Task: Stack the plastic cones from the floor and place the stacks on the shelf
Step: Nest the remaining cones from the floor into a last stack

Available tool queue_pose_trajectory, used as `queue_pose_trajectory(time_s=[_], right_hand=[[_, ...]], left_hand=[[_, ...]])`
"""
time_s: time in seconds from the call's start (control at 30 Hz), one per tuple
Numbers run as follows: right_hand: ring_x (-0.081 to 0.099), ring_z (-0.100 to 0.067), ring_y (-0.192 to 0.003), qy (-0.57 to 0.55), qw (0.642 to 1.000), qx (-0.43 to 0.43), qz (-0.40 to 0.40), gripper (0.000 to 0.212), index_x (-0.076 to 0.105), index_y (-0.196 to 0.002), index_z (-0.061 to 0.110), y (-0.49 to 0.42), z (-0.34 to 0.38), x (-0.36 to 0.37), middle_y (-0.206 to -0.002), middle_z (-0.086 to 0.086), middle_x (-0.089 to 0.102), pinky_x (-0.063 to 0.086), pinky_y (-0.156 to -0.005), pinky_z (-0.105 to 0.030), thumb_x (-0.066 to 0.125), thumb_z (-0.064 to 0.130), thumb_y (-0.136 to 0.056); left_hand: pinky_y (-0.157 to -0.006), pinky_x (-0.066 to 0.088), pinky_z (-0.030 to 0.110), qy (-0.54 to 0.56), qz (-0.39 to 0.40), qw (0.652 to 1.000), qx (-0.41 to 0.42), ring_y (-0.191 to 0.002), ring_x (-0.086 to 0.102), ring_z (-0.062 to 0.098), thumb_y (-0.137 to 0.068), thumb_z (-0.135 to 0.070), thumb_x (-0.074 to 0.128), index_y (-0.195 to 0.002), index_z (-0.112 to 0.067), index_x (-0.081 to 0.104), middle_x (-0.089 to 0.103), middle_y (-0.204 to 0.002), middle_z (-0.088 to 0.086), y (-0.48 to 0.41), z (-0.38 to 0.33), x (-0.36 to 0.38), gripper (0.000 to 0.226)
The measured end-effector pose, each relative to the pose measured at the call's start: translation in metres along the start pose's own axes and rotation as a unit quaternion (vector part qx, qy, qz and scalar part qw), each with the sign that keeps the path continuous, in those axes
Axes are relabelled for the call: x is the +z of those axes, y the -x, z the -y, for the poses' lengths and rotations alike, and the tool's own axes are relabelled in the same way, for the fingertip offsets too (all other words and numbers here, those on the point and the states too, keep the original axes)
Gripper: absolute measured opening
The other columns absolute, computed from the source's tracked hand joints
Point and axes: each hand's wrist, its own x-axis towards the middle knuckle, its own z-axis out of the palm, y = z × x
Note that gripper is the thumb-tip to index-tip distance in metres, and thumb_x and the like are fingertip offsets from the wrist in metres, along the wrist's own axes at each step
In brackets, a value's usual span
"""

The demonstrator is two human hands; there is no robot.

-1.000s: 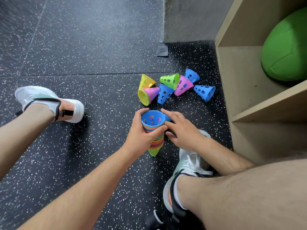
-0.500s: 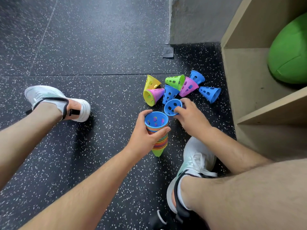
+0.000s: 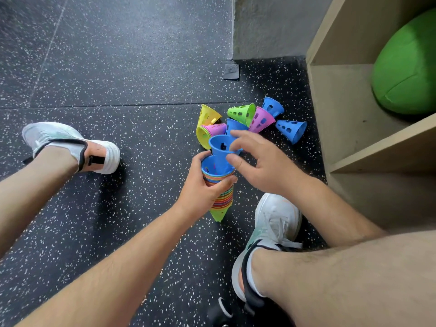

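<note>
Stack (image 3: 220,197): many nested cones, tip down, left hand (image 3: 200,187) clamped round it.
Blue cone (image 3: 220,147): one, pinched at rim by right hand (image 3: 266,164), tip entering stack.
Judged light, stiff, slick; take hold at rim.
Loose cones (image 3: 291,129) beyond hands: three blue, one green, two pink, two yellow, some nested, so count uncertain.
Shelf (image 3: 377,152): right of right hand.

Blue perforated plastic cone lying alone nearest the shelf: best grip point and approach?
Probably pinch the blue perforated plastic cone across its wall just behind the wide rim, from above. It lies on its side, narrow end toward the other loose cones, mouth toward the wooden shelf, rim end unobstructed.
</note>
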Motion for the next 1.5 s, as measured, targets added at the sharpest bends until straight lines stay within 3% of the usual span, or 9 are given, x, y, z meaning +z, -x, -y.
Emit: queue_pose_trajectory(time_s=[0.2,0.3,0.4,0.63,0.8,0.93,1.2,1.37,1.5], right_hand=[[0.061,-0.007,-0.084,-0.037,0.993,0.096,0.052,0.023,0.061,-0.103,0.031,0.01,-0.008,0.02,-0.098,0.01,0.063,0.052,-0.08,-0.031,0.065,0.05,-0.091],[0.066,-0.003,-0.092,-0.108,0.985,0.122,0.048,0.044,0.058,-0.12,0.034,0.012,-0.009,0.027,-0.113,0.016,0.064,0.056,-0.088,-0.036,0.07,0.055,-0.084],[0.064,-0.002,-0.103,-0.126,0.982,0.129,0.05,0.066,0.055,-0.134,0.035,0.011,-0.009,0.03,-0.129,0.021,0.06,0.055,-0.093,-0.037,0.069,0.063,-0.076],[0.063,0.001,-0.104,-0.13,0.98,0.137,0.065,0.063,0.062,-0.134,0.032,0.011,-0.006,0.029,-0.135,0.023,0.055,0.054,-0.095,-0.032,0.073,0.059,-0.079],[0.064,-0.001,-0.104,-0.139,0.978,0.145,0.063,0.057,0.062,-0.134,0.028,0.01,-0.005,0.027,-0.135,0.02,0.056,0.055,-0.093,-0.032,0.076,0.05,-0.083],[0.065,-0.005,-0.104,-0.151,0.975,0.152,0.061,0.061,0.062,-0.134,0.026,0.01,-0.008,0.026,-0.132,0.02,0.058,0.056,-0.093,-0.039,0.075,0.053,-0.081],[0.066,-0.006,-0.102,-0.16,0.972,0.163,0.053,0.067,0.062,-0.133,0.025,0.009,-0.013,0.023,-0.129,0.018,0.06,0.057,-0.093,-0.039,0.074,0.059,-0.077],[0.066,-0.006,-0.1,-0.173,0.97,0.162,0.05,0.054,0.063,-0.132,0.024,0.009,-0.015,0.026,-0.127,0.018,0.06,0.055,-0.085,-0.029,0.078,0.044,-0.084],[0.065,-0.003,-0.101,-0.163,0.972,0.162,0.056,0.055,0.063,-0.132,0.028,0.009,-0.016,0.027,-0.128,0.019,0.059,0.054,-0.083,-0.026,0.077,0.048,-0.083]], left_hand=[[-0.086,0.05,0.012,-0.021,-0.018,0.999,0.021,-0.1,0.067,-0.011,-0.087,-0.023,0.084,-0.147,-0.032,0.024,0.064,-0.12,-0.018,0.001,0.006,0.002,0.086],[-0.095,0.054,0.022,-0.034,-0.015,0.999,0.021,-0.111,0.068,0.0,-0.077,-0.046,0.085,-0.146,-0.039,0.026,0.065,-0.126,-0.016,0.002,0.013,-0.001,0.09],[-0.099,0.052,0.025,-0.026,0.015,0.999,0.028,-0.119,0.066,0.004,-0.081,-0.04,0.088,-0.152,-0.032,0.03,0.063,-0.135,-0.014,0.008,0.014,-0.011,0.092],[-0.103,0.046,0.037,-0.079,-0.079,0.983,0.148,-0.122,0.06,0.023,-0.094,-0.03,0.043,-0.136,-0.016,0.052,0.06,-0.132,0.009,0.003,0.024,-0.057,0.045],[-0.115,0.038,0.033,-0.164,-0.033,0.986,0.019,-0.125,0.049,0.004,-0.11,-0.023,0.043,-0.145,-0.015,0.055,0.054,-0.141,-0.001,-0.047,0.009,-0.051,0.037],[-0.093,0.03,0.011,-0.181,0.011,0.983,0.001,-0.124,0.043,0.001,-0.112,-0.023,0.04,-0.15,-0.014,0.052,0.052,-0.14,-0.005,-0.077,-0.013,-0.033,0.041],[-0.116,0.034,0.03,-0.202,0.035,0.978,-0.034,-0.143,0.045,0.017,-0.112,-0.031,0.04,-0.153,-0.021,0.05,0.051,-0.156,0.001,-0.108,-0.014,-0.025,0.044],[-0.085,0.042,0.006,-0.2,-0.034,0.979,0.012,-0.104,0.058,-0.003,-0.109,-0.023,0.051,-0.135,-0.018,0.067,0.068,-0.123,-0.009,-0.103,-0.014,-0.027,0.031],[-0.086,0.055,0.022,-0.157,-0.137,0.977,0.053,-0.089,0.067,0.004,-0.097,-0.02,0.071,-0.118,-0.016,0.075,0.077,-0.106,-0.003,-0.087,-0.016,-0.047,0.022]])
